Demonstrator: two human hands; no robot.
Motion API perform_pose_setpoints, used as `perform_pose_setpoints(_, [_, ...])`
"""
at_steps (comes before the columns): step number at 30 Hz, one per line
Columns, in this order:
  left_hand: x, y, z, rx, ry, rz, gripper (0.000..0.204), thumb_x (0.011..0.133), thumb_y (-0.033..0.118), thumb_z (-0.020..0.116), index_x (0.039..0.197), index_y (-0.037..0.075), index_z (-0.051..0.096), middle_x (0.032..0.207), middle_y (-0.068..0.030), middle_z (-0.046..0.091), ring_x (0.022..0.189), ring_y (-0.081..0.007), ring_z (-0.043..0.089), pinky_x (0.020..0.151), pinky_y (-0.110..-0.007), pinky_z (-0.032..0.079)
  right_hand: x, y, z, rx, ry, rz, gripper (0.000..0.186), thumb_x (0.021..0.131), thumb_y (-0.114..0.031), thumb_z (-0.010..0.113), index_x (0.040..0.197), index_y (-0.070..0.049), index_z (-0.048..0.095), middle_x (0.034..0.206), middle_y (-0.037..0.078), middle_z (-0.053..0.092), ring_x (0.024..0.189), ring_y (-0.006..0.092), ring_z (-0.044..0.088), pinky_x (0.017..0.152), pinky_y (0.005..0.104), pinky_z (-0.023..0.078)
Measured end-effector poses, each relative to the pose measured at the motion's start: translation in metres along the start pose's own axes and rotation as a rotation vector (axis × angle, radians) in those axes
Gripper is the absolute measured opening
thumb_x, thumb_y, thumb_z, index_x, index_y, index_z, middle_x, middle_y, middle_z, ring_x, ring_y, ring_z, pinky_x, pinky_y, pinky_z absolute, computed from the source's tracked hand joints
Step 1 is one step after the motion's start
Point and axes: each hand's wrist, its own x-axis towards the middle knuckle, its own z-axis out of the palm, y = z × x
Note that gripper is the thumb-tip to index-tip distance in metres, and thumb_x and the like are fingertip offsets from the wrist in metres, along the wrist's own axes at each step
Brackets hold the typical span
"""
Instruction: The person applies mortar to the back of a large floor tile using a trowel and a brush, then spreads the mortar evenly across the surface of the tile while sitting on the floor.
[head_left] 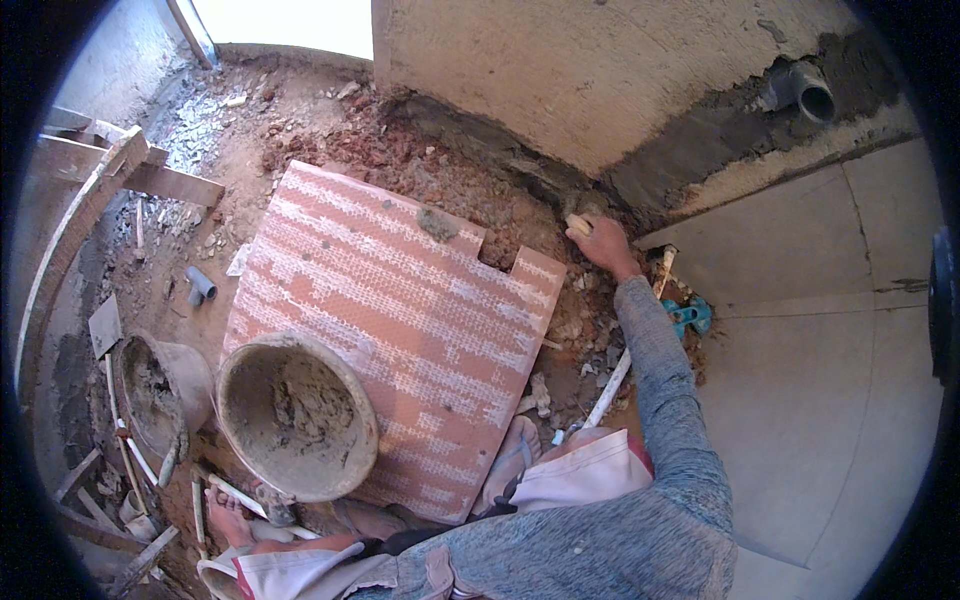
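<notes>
My right hand (605,247) is closed around the pale wooden handle (578,224) of what looks like a trowel, low against the wall corner. Its blade blends into the grey mortar there, so I cannot make it out. Left of that hand lies a large reddish tile (385,330) with white patches and a notch cut in its edge. A small lump of mortar (437,225) sits on it. On the tile's near left part rests a round tub (365,440) containing mortar. Beyond the tub, at the lower left, is what looks like my left hand (228,517); its fingers are unclear.
A second mortar tub (195,375) stands tilted at the left. Wooden planks (75,240) rise behind it, and a grey pipe fitting (201,284) lies on the soil. A white pipe (608,390) and a teal object (690,315) are by my right arm. A grey pipe (815,100) sticks out of the wall.
</notes>
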Motion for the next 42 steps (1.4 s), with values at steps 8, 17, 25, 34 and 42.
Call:
perform_pose_setpoints(8, [-0.009, 0.003, -0.003, -0.006, 0.016, 0.002, 0.048, 0.095, 0.048, 0.060, 0.121, 0.009, 0.059, 0.089, 0.0000, 0.049, 0.080, -0.0135, 0.048, 0.073, -0.028, 0.043, 0.051, 0.005, 0.005, -0.019, -0.019, 0.167, 0.050, 0.084, -0.047, 0.069, 0.111, -0.006, 0.069, 0.110, 0.022, 0.068, 0.103, 0.0408, 0.063, 0.088, 0.0485, 0.049])
perform_pose_setpoints(17, [-0.011, 0.008, 0.004, -0.003, 0.039, 0.005, 0.047, 0.095, 0.048, 0.060, 0.121, 0.008, 0.059, 0.087, 0.0002, 0.050, 0.079, -0.0135, 0.048, 0.072, -0.028, 0.044, 0.027, 0.012, -0.038, -0.045, 0.010, 0.195, 0.047, 0.085, -0.047, 0.067, 0.111, -0.008, 0.068, 0.110, 0.020, 0.068, 0.105, 0.0393, 0.062, 0.090, 0.0483, 0.048])
perform_pose_setpoints(25, [0.000, 0.011, 0.015, 0.010, 0.036, -0.002, 0.047, 0.095, 0.047, 0.061, 0.120, 0.008, 0.059, 0.086, 0.0004, 0.050, 0.078, -0.0134, 0.048, 0.071, -0.028, 0.044, -0.010, 0.052, -0.042, -0.036, 0.186, 0.110, 0.049, 0.083, -0.048, 0.069, 0.110, -0.007, 0.066, 0.106, 0.021, 0.068, 0.101, 0.0401, 0.064, 0.086, 0.0489, 0.049])
perform_pose_setpoints(34, [0.014, 0.028, 0.011, -0.044, 0.029, 0.036, 0.046, 0.095, 0.047, 0.061, 0.120, 0.008, 0.059, 0.084, 0.0007, 0.050, 0.076, -0.0134, 0.049, 0.069, -0.028, 0.044, 0.007, 0.053, -0.017, -0.190, 0.034, 0.148, 0.055, 0.080, -0.052, 0.072, 0.109, -0.006, 0.067, 0.105, 0.021, 0.068, 0.102, 0.0398, 0.064, 0.088, 0.0487, 0.049])
perform_pose_setpoints(42, [0.065, 0.081, -0.035, -0.211, -0.068, 0.114, 0.054, 0.100, 0.043, 0.052, 0.135, 0.002, 0.050, 0.096, -0.0020, 0.051, 0.082, -0.0137, 0.050, 0.078, -0.027, 0.045, -0.007, 0.038, -0.064, -0.214, 0.107, 0.153, 0.053, 0.081, -0.049, 0.070, 0.111, -0.005, 0.067, 0.105, 0.020, 0.069, 0.100, 0.0396, 0.065, 0.086, 0.0472, 0.050])
